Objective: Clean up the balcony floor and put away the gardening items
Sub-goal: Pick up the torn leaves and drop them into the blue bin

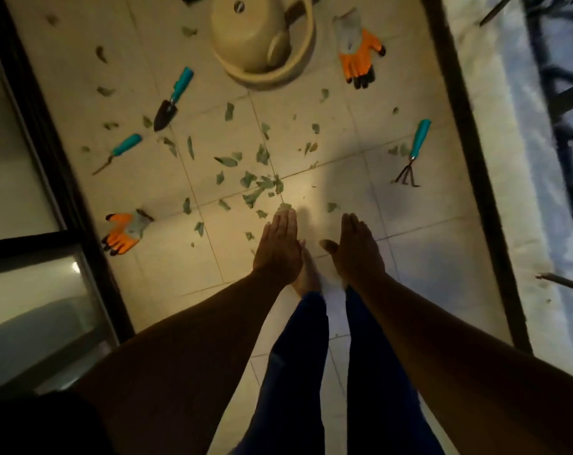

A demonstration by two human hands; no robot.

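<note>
Am holding left hand (278,247) and right hand (357,251) out flat, fingers straight, grasping nothing, above leaf scraps (252,185), trowel (171,101), hand rake (413,152) lying on tiled floor (409,251).

Non-task stuff: sliding glass door (32,192) with dark frame runs down the left edge of frame. Dark curb strip (469,159) runs diagonally along the right, pale ledge (508,178) just beyond it. Dark metal railing (561,93) in the upper right corner. Person's dark blue trousers (298,372) at bottom centre.
</note>
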